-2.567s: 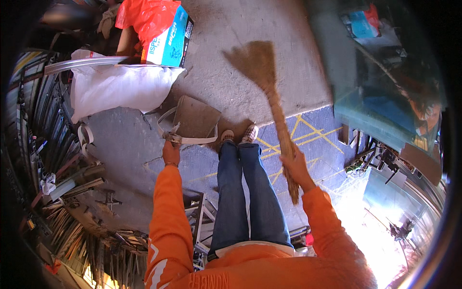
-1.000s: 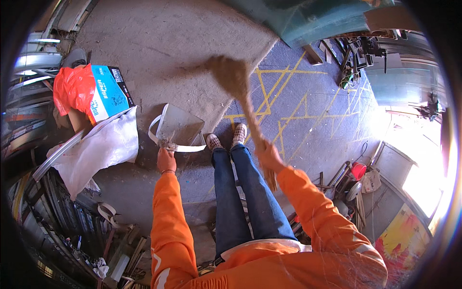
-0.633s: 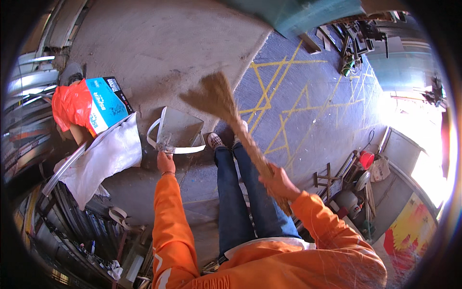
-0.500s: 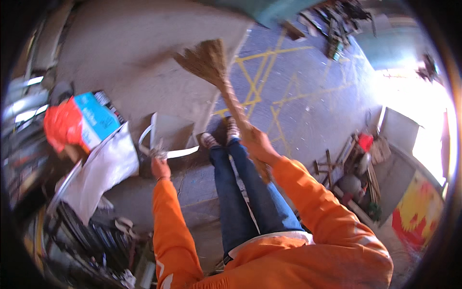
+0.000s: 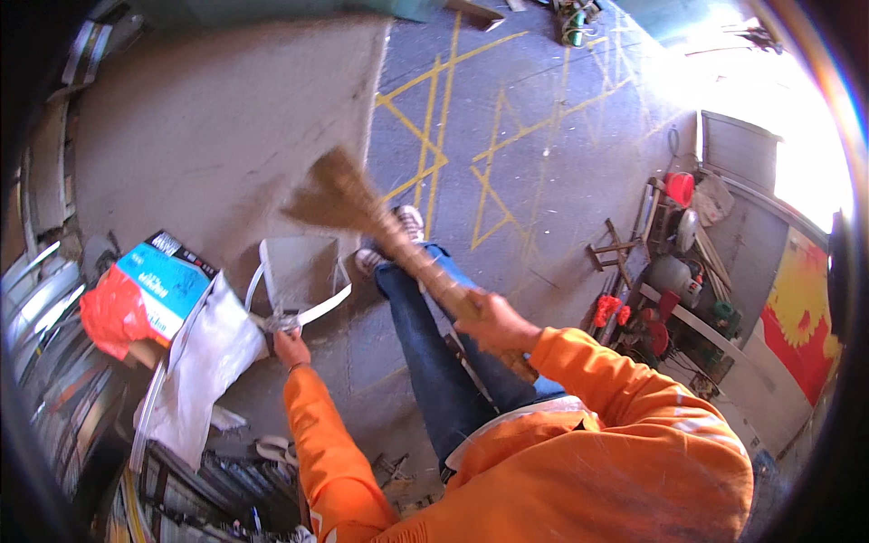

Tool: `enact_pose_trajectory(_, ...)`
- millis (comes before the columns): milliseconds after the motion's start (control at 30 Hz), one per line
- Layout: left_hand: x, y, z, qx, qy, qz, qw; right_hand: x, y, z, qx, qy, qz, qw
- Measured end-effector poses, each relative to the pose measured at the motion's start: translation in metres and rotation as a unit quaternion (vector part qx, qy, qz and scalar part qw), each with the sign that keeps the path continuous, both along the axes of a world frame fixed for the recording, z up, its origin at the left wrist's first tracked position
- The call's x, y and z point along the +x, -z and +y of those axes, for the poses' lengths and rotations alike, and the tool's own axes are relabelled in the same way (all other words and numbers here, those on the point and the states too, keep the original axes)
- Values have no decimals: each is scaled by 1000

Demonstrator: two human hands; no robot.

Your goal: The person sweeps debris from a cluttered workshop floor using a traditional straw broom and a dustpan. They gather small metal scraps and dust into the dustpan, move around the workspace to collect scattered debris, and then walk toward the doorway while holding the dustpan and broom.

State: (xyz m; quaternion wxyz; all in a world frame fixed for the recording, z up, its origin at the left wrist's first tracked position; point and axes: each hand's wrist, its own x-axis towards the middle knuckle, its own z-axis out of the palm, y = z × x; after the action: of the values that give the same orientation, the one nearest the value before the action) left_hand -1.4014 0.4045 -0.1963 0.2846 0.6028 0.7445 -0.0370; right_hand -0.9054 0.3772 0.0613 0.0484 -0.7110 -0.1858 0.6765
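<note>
My right hand (image 5: 496, 324) is wrapped round the handle of a straw broom (image 5: 405, 246), which slants forward and left across my legs. Its bristle head (image 5: 337, 195) is smeared by motion. It hangs beyond a pale dustpan (image 5: 288, 258), a little to the right of it; whether the bristles touch the floor I cannot tell. Lower left, my left hand (image 5: 291, 347) is closed on the dustpan's handle, where white strips from both sides of the pan meet. The open side of the pan faces forward, away from me.
To my left are a blue box (image 5: 167, 281), an orange-red plastic bag (image 5: 116, 312), a white sack (image 5: 213, 348) and piled metal strips (image 5: 195, 489). Tools and scrap (image 5: 665, 271) lie along the right wall. Yellow lines (image 5: 444, 118) mark the grey-blue floor; a brown board (image 5: 226, 118) covers its left part.
The broom head has swung left and back toward me, closer to the dustpan. My left hand keeps its hold on the dustpan. The whole view has shifted, showing more of the right side.
</note>
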Motion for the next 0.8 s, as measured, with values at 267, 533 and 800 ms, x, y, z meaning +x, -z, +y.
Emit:
enact_pose_trajectory(267,67,-37,2,-24,74,15,997,28,43,-43,117,-23,-210,970)
enact_pose_trajectory(533,88,-34,8,-52,64,31,996,-16,-37,-93,-46,11,-13,999)
enact_pose_trajectory(800,63,-28,9,-45,65,38,996,-1,28,-58,160,73,-141,974)
